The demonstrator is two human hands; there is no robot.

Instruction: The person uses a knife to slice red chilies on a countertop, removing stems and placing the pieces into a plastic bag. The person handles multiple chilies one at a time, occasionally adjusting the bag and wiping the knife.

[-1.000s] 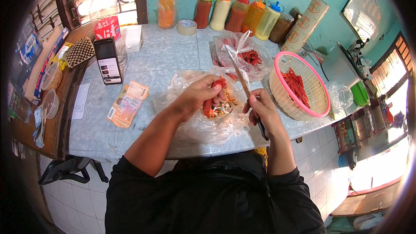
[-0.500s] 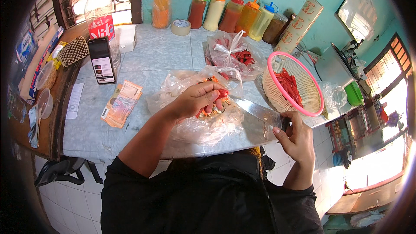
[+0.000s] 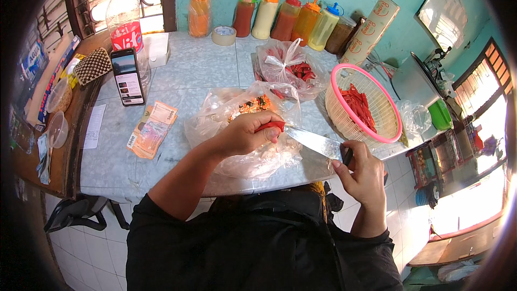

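My left hand (image 3: 253, 133) is closed around a red chili pepper (image 3: 273, 125), whose end sticks out past the thumb and forefinger. My right hand (image 3: 362, 171) grips the black handle of a knife (image 3: 315, 142); the broad blade points left, its tip at the chili's end. Under my left hand lies an opened clear plastic bag (image 3: 215, 109) with orange, white and dark chili scraps (image 3: 253, 106) on it. A pink-rimmed cream basket (image 3: 335, 106) with red chilies (image 3: 357, 108) stands to the right. Behind the scraps sits a knotted plastic bag (image 3: 283, 56) of more red chilies.
Several sauce bottles (image 3: 284, 19) and a tape roll (image 3: 223, 35) line the wall. On the left are a propped phone (image 3: 128, 78), banknotes (image 3: 153, 130), a large plastic bottle (image 3: 125, 19) and a white box (image 3: 158, 48). A metal pot (image 3: 414, 82) stands at right.
My left hand has turned and shifted slightly down, so the chili now points toward the knife. The blade has moved a little left, and more scraps show. The phone's screen picture has changed.
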